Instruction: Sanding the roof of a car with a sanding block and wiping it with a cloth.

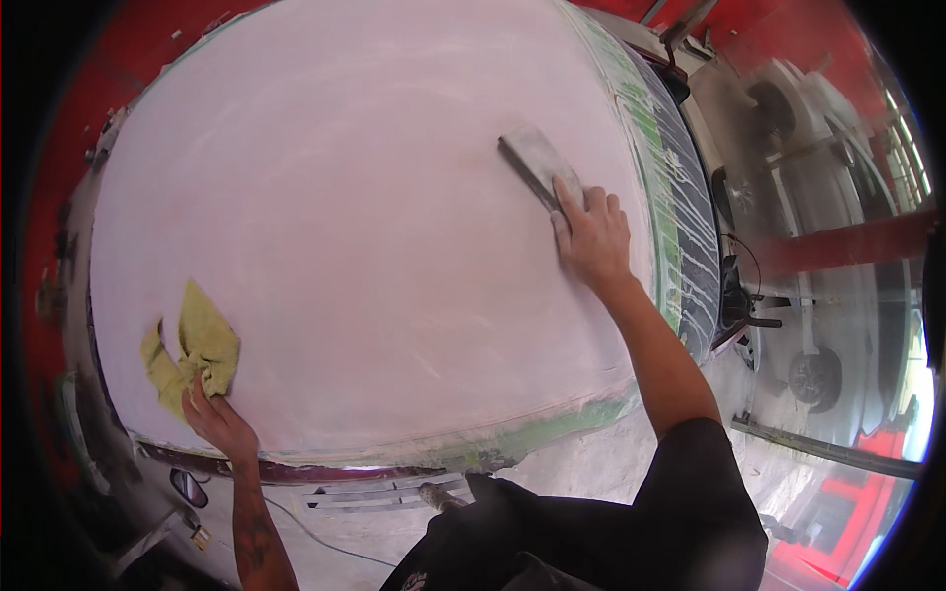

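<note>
A broad, pale pinkish-white panel of a vehicle (374, 256) fills the middle of the head view, edged with green masking tape (667, 227) and streaked with drips on the right. My left hand (219, 422) grips a crumpled yellow cloth (207, 335) on the panel's lower-left part. My right hand (596, 236), at the upper right of the panel, holds a long grey, dust-covered block (535, 158) lying on the surface, its far end pointing up-left.
A car's side mirror (189, 488) shows at lower left near a cable (325, 542) on the floor. Red walls (89, 79) surround the panel. On the right stands a hazy glossy partition (838, 266) with wheels showing in it and a metal rail (818, 443).
</note>
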`<state>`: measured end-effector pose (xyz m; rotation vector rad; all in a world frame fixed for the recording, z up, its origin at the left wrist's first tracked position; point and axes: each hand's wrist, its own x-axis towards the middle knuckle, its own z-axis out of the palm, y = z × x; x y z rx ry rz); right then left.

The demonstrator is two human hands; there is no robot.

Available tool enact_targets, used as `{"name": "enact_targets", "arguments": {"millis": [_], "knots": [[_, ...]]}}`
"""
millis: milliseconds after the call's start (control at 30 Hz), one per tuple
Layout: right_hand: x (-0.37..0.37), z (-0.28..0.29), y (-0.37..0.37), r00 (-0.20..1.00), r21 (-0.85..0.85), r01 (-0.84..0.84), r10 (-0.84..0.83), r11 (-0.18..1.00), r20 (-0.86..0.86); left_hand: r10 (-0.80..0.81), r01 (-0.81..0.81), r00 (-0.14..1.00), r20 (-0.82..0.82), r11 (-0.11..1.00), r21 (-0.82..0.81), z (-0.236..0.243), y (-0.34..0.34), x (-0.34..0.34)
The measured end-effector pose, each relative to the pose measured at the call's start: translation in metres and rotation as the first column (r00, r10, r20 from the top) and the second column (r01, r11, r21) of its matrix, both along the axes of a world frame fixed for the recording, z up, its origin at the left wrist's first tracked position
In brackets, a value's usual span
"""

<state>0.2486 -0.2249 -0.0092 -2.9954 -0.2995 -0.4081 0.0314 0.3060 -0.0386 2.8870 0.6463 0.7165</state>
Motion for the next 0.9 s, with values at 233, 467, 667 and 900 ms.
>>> {"name": "enact_targets", "arguments": {"millis": [233,467,667,900], "knots": [[0.128,0.006,-0.006,0.927,-0.075,0.368,-0.372,0.927,-0.049,0.006,-0.007,1.0,-0.022,0.999,-0.049,0.001,-0.015,0.006],[-0.018,0.019,0.12,0.961,0.103,-0.261,0.268,0.96,-0.066,0.024,-0.025,0.999,-0.038,0.999,-0.031,0.005,-0.005,-0.001],[0.149,0.03,0.016,0.955,-0.104,0.267,-0.277,0.958,-0.103,0.006,-0.007,1.0,-0.019,0.999,-0.052,-0.001,-0.013,0.005],[0.082,0.024,0.159,0.998,0.04,-0.001,0.003,0.999,-0.065,0.037,-0.037,0.999,-0.021,0.999,-0.015,0.006,-0.009,-0.001]]}}
